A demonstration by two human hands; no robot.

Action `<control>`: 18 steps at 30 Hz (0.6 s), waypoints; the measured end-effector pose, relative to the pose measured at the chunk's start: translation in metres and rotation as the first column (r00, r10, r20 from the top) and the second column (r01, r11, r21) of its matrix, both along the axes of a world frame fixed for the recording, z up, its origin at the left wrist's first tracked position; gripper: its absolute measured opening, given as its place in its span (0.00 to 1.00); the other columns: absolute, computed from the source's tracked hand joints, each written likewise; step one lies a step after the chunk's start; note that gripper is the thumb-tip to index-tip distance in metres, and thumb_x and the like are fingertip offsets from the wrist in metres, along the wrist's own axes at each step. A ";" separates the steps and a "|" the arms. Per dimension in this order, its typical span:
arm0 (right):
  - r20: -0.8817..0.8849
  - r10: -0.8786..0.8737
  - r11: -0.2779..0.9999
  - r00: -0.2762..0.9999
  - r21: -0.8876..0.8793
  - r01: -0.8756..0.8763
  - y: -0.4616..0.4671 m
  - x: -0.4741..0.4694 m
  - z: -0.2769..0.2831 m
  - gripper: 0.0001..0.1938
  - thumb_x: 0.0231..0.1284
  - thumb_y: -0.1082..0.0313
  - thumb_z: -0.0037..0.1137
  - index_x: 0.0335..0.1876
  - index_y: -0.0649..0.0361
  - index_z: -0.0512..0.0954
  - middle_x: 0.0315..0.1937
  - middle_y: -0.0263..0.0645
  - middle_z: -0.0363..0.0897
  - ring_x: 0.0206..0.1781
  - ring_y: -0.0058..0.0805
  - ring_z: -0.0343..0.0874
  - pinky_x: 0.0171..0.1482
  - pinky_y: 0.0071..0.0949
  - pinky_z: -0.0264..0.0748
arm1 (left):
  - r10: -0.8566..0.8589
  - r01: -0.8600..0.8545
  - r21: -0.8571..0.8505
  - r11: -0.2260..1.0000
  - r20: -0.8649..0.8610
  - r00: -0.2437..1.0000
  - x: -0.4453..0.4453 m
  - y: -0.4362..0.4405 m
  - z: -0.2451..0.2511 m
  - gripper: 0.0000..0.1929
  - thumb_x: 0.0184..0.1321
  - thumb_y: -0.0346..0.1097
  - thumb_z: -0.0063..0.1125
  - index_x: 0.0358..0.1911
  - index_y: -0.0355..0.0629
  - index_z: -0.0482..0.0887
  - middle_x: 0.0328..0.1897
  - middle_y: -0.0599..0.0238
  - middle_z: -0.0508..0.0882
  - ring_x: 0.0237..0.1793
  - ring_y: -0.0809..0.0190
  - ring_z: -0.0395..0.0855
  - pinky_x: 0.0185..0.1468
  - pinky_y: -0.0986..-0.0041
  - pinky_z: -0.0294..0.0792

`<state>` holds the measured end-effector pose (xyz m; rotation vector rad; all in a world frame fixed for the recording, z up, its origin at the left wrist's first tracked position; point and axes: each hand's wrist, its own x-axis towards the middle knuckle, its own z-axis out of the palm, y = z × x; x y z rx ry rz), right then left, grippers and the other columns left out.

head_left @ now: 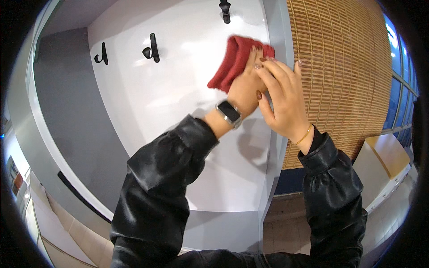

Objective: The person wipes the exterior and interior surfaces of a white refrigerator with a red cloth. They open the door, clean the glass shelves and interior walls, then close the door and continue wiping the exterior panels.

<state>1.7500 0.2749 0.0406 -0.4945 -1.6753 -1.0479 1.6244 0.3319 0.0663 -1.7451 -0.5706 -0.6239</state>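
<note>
A folded red knitted item (234, 60), perhaps a hat or scarf, is in my left hand (246, 87), in front of the white back panel (187, 87). The fingers of that hand lie over the red fabric, and its wrist wears a watch (229, 112). Close beside it, my right hand (285, 97) has its fingers spread, its fingertips near or against the left hand and the fabric's right edge; contact cannot be told. A thin gold-coloured bracelet (303, 134) circles the right wrist.
Black coat hooks (154, 48) (102, 54) (225, 11) are fixed to the white panel. A grey side panel (80, 93) stands left and a pale upright edge (280, 30) right. Beyond are a woven bamboo blind (338, 73) and a white cabinet (375, 171) with a wood-coloured top.
</note>
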 end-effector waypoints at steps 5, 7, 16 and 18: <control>0.036 -0.041 0.999 0.998 -0.015 0.042 0.001 -0.009 -0.011 0.22 0.54 0.68 0.48 0.58 0.56 0.71 0.55 0.40 0.70 0.63 0.38 0.65 0.67 0.61 0.47 | 0.030 -0.087 -0.691 0.718 -0.094 0.995 -0.043 -0.019 -0.083 0.27 0.58 0.32 0.46 0.64 0.39 0.66 0.69 0.51 0.63 0.69 0.50 0.61 0.63 0.60 0.65; 0.057 -0.047 0.999 0.997 -0.004 0.047 0.002 -0.011 -0.011 0.22 0.54 0.68 0.48 0.58 0.56 0.71 0.55 0.39 0.70 0.62 0.37 0.66 0.67 0.61 0.47 | -0.230 0.163 -0.288 0.944 -0.220 0.948 -0.068 -0.008 -0.105 0.19 0.60 0.36 0.50 0.56 0.50 0.75 0.59 0.61 0.73 0.54 0.54 0.76 0.41 0.66 0.78; 0.066 -0.091 0.996 0.994 0.012 0.090 0.002 -0.012 -0.014 0.24 0.50 0.69 0.52 0.58 0.53 0.71 0.56 0.37 0.70 0.62 0.35 0.66 0.65 0.59 0.52 | -0.064 0.030 0.189 0.982 0.177 0.982 -0.070 0.018 0.024 0.27 0.54 0.45 0.58 0.60 0.56 0.72 0.67 0.63 0.68 0.70 0.48 0.56 0.61 0.35 0.53; 0.066 -0.129 0.991 0.989 0.036 0.127 0.002 -0.017 -0.016 0.24 0.51 0.68 0.53 0.58 0.52 0.71 0.56 0.35 0.70 0.63 0.33 0.65 0.65 0.57 0.54 | -0.102 0.068 0.161 0.985 0.213 0.972 -0.065 0.021 0.017 0.25 0.56 0.46 0.56 0.60 0.56 0.72 0.66 0.64 0.68 0.70 0.49 0.56 0.61 0.34 0.51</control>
